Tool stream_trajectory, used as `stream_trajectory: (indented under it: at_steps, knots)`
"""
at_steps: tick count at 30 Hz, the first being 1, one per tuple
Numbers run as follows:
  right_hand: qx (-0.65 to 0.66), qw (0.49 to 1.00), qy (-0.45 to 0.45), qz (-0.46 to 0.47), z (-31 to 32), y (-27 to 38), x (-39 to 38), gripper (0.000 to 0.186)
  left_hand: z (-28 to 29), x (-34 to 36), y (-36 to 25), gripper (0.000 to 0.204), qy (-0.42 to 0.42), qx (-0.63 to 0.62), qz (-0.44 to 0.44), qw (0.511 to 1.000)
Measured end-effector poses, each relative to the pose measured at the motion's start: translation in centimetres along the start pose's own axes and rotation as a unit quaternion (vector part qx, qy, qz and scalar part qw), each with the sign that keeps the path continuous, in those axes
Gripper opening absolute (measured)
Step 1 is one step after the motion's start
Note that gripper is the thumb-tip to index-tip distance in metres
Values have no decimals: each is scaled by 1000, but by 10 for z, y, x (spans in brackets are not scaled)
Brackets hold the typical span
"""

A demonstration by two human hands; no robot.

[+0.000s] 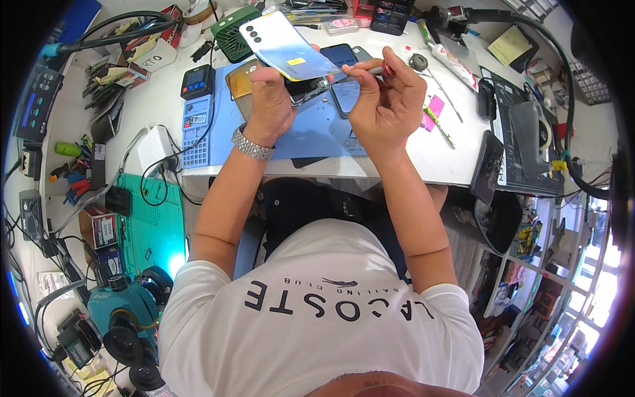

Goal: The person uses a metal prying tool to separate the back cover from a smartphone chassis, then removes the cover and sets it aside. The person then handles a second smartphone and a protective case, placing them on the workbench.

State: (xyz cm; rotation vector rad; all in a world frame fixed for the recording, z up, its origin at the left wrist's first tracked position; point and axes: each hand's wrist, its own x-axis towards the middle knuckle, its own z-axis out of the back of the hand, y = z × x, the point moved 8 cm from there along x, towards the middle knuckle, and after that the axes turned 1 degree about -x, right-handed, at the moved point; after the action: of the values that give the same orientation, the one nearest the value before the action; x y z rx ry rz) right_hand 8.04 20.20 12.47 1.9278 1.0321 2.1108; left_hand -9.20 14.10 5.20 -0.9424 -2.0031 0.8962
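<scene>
My left hand [274, 109], wearing a metal watch, grips a phone with a pale blue and white back panel [281, 43] raised at an angle over the dark, opened body [307, 88]. My right hand [387, 106] holds a thin tool with a red cap [387, 68] in its fingers, pointing left toward the phone; its tip is too small to make out. Below them lies a blue work mat [311, 139] with another blue-screened phone [345, 99] and an amber, translucent case or panel [238, 89].
A green fan [228, 36], small black device [197, 81] and parts tray [196, 122] are around the mat. Slim tools [442, 129], a pink card [433, 112] and a black phone [486, 165] lie right. A teal microscope [126, 304] stands at lower left.
</scene>
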Motion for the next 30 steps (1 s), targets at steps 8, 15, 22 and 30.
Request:
stream_trajectory:
  at_steps: [8, 15, 22, 30]
  knots:
    - [-5, 1000, 1, -1, 0, 0, -1, 44, -1, 2, -1, 92, 35, -45, -9, 998]
    - [22, 998, -33, 41, 1, 0, -2, 41, -3, 1, -4, 87, 36, -69, -14, 997]
    - [11, 997, -8, 82, 0, 9, -4, 42, 2, 0, -3, 83, -3, -46, -6, 999]
    - [71, 997, 10, 23, 6, 2, 7, 37, 5, 1, 1, 81, -13, -54, 2, 998]
